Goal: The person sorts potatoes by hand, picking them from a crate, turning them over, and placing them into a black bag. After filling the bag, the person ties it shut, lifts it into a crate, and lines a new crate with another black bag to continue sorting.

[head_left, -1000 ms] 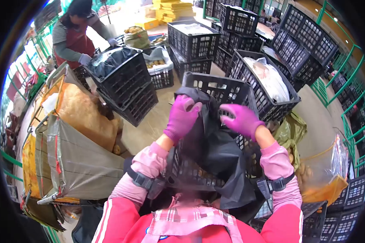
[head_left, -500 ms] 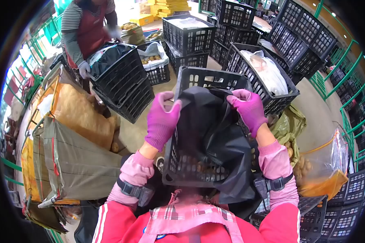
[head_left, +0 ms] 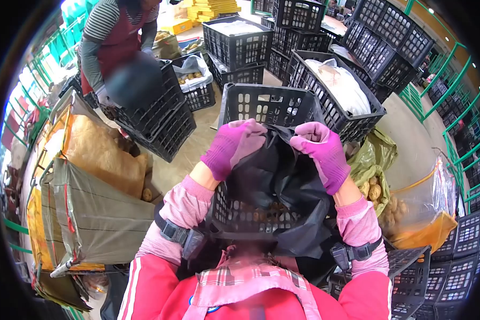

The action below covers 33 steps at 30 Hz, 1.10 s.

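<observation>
My left hand [head_left: 238,143], in a pink and purple glove, pinches the upper edge of a black plastic sheet [head_left: 274,176]. My right hand [head_left: 321,149], gloved the same way, grips that edge a short distance to the right. The sheet hangs in folds inside a black slotted crate [head_left: 269,109] in front of my body and spills over its near right side. Through the slots at the crate's near side, brownish round shapes show, too unclear to name.
At the upper left a person [head_left: 109,45] in a dark red apron leans over stacked black crates [head_left: 160,128]. Sacks of potatoes [head_left: 106,197] stand left, a green bag [head_left: 376,160] right. A crate with a white bag [head_left: 341,85] and stacked crates [head_left: 389,48] lie beyond.
My hands have moved closer together, drawing the held edge of the sheet narrower. The other person has bent further over the crates, and the view has shifted slightly.
</observation>
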Each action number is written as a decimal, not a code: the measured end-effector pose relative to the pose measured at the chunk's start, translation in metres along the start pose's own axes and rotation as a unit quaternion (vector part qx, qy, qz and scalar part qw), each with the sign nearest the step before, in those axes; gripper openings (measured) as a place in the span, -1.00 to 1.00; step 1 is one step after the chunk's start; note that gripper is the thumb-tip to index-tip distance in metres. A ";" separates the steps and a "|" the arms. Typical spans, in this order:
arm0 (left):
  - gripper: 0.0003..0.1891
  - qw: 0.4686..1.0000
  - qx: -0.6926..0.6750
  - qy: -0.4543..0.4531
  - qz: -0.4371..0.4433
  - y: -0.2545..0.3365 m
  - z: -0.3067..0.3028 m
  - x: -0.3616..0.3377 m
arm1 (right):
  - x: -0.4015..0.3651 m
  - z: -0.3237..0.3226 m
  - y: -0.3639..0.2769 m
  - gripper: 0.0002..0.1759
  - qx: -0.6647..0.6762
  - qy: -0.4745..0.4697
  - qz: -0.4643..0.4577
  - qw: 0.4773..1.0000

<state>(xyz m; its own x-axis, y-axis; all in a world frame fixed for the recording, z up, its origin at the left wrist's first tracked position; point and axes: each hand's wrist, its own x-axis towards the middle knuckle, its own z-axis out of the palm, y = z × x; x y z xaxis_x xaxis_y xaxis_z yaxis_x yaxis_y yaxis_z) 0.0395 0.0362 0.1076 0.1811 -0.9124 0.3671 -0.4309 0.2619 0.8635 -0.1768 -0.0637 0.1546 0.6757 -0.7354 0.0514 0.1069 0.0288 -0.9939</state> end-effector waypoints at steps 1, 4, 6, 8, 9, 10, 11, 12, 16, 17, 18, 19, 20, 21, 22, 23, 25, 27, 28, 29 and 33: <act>-0.63 0.994 0.066 0.018 0.079 -0.009 0.002 -0.001 | -0.001 -0.004 0.001 -0.66 0.004 -0.002 -0.004 1.000; -0.66 0.981 -0.112 -0.054 -0.146 0.017 0.009 0.003 | -0.002 0.000 0.001 -0.62 0.054 -0.024 0.007 0.998; -0.69 0.933 -0.220 -0.083 -0.272 0.028 0.017 0.003 | -0.002 0.004 0.004 -0.60 0.096 -0.026 0.019 0.995; -0.73 0.952 -0.198 -0.060 -0.227 0.026 0.024 0.003 | 0.001 0.003 0.009 -0.58 0.135 -0.008 0.025 0.991; -0.75 0.958 -0.181 -0.035 -0.218 0.022 0.020 0.002 | 0.001 0.001 0.009 -0.58 0.132 -0.005 0.021 0.991; -0.75 0.945 -0.233 -0.019 -0.227 0.021 0.018 0.002 | 0.000 -0.001 0.009 -0.59 0.130 -0.003 0.019 0.991; -0.76 0.929 -0.284 -0.001 -0.237 0.021 0.017 0.000 | -0.001 -0.002 0.009 -0.59 0.127 -0.002 0.018 0.992; -0.76 0.909 -0.335 0.018 -0.246 0.020 0.015 -0.001 | -0.003 -0.001 0.006 -0.59 0.138 0.000 0.023 0.990; -0.72 0.937 0.263 0.078 0.217 -0.010 -0.008 -0.011 | 0.002 -0.010 0.002 -0.58 0.181 -0.012 -0.010 0.983; -0.64 0.945 0.232 0.078 0.219 -0.016 -0.012 -0.013 | 0.005 -0.019 0.003 -0.57 0.193 -0.017 -0.030 0.981; -0.63 0.950 0.230 0.057 0.201 -0.019 -0.019 -0.015 | 0.008 -0.024 -0.002 -0.56 0.201 -0.017 -0.055 0.978; -0.61 0.955 0.228 0.038 0.183 -0.020 -0.025 -0.015 | 0.014 -0.026 -0.004 -0.52 0.102 -0.007 -0.071 0.992; -0.60 0.960 0.227 0.020 0.164 -0.021 -0.028 -0.016 | 0.019 -0.026 -0.006 -0.47 0.002 0.001 -0.087 0.996; -0.65 0.961 0.214 0.028 0.171 -0.017 -0.025 -0.016 | 0.016 -0.011 -0.009 -0.44 -0.083 -0.022 -0.054 0.995; -0.69 0.963 0.200 0.035 0.177 -0.010 -0.018 -0.014 | 0.011 0.008 -0.012 -0.41 -0.166 -0.043 -0.021 0.985; -0.74 0.964 0.187 0.042 0.185 -0.006 -0.013 -0.012 | 0.018 0.013 0.003 -0.43 -0.267 -0.074 -0.038 0.960; -0.84 0.991 0.023 0.132 -0.022 -0.010 -0.012 -0.008 | 0.033 0.013 0.014 -0.68 -0.204 -0.040 -0.030 0.978; -0.85 0.969 -0.043 0.214 -0.115 -0.027 -0.028 -0.008 | 0.044 -0.011 -0.008 -0.80 -0.088 0.029 -0.027 0.995; -0.85 0.967 -0.055 0.226 -0.100 -0.058 -0.046 -0.009 | 0.052 -0.028 -0.011 -0.79 -0.083 0.081 -0.035 0.993; -0.85 0.970 -0.026 0.222 -0.094 -0.049 -0.051 -0.012 | 0.056 -0.039 -0.013 -0.78 -0.103 0.065 -0.019 0.992; -0.90 0.991 0.039 0.119 0.041 -0.016 -0.026 -0.014 | 0.052 0.029 0.021 -0.48 -0.398 -0.075 -0.110 0.908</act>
<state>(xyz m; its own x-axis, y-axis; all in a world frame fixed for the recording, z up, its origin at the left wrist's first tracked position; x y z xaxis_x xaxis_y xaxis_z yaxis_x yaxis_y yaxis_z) 0.0667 0.0532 0.0977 0.3418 -0.7873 0.5131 -0.5178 0.2978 0.8020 -0.1185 -0.0813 0.1396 0.8002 -0.5616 0.2104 -0.2687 -0.6494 -0.7114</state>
